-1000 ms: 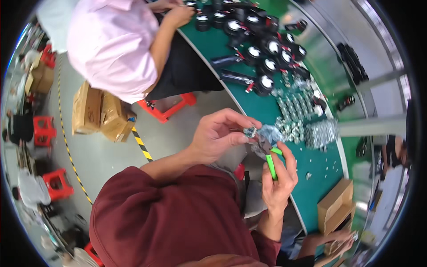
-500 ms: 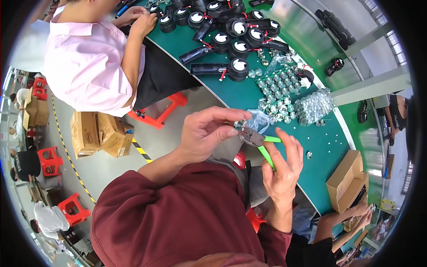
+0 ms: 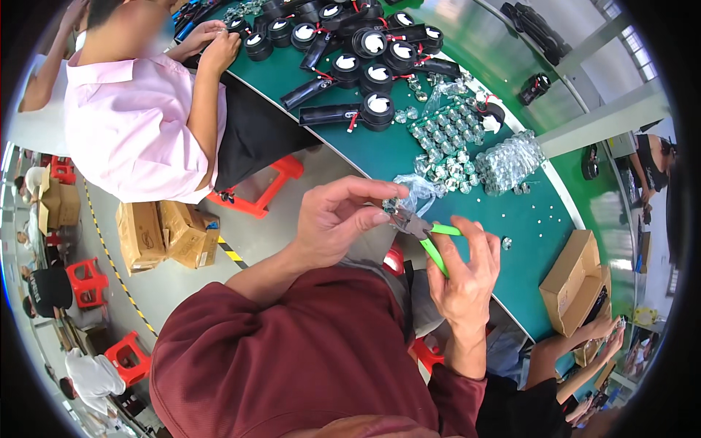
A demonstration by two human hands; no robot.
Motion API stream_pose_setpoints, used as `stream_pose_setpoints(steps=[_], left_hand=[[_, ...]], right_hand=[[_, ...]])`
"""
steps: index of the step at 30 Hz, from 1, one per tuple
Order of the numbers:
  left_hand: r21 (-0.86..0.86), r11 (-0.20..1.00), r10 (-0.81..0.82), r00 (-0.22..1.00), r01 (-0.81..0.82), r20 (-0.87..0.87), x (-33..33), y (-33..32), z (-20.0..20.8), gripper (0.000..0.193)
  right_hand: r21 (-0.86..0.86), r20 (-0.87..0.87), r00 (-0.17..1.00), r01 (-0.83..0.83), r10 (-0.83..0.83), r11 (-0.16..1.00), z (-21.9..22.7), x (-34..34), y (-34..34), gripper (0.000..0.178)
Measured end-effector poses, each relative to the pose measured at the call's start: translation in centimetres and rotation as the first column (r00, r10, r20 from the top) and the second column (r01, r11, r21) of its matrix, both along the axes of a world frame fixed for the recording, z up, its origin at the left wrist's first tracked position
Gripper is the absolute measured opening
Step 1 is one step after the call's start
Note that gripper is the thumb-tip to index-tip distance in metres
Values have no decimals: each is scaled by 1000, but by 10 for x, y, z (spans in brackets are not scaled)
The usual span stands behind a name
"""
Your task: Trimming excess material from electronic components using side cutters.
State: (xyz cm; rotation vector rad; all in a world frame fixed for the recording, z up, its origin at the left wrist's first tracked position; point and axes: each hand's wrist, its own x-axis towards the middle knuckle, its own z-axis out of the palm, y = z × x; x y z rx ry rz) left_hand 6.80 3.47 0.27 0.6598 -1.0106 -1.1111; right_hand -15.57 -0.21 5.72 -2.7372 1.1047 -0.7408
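Observation:
Between its thumb and fingers, my left hand [image 3: 332,219] pinches a small clear plastic part [image 3: 392,207], mostly covered by the fingertips. My right hand [image 3: 467,277] is wrapped round the green handles of a pair of cutting pliers [image 3: 438,248]. The pliers' dark jaws meet the small part; whether they are closed on it I cannot tell. Just beyond my hands, at the table edge, lies a crumpled clear plastic bag [image 3: 418,191]. Similar loose clear parts [image 3: 447,174] are heaped behind it on the green table [image 3: 529,237].
Rows of clear parts [image 3: 447,131] and a wrapped bundle [image 3: 509,162] lie farther back. Several black round devices with tube handles [image 3: 377,106] cover the far table. A cardboard box [image 3: 573,288] stands at right. A person in pink [image 3: 135,124] sits at left; another person's hands [image 3: 602,339] are at right.
The view has shifted slightly, so the table's contents sit a little farther left and higher. My hands keep nearly the same hold on the part and the pliers.

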Motion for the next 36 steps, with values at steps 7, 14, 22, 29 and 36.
stream_pose_setpoints(steps=[7,14,22,29,36], left_hand=[[-18,1000,-24,999,25,41,-7,1,0,35],[10,999,51,995,-52,84,-16,4,0,36],[-222,916,386,886,-334,258,-29,-3,1,37],[-300,856,506,798,-420,328,-29,-7,2,36],[-283,887,443,846,-366,296,-27,-4,-2,35]], right_hand=[[128,-60,998,25,-18,992,0,-6,8,39],[130,-51,998,47,-41,990,-2,-1,16,42],[85,-13,998,55,-54,995,-10,2,21,48],[96,36,998,45,-49,994,-11,3,21,46],[84,43,998,43,-47,996,-11,0,22,45]])
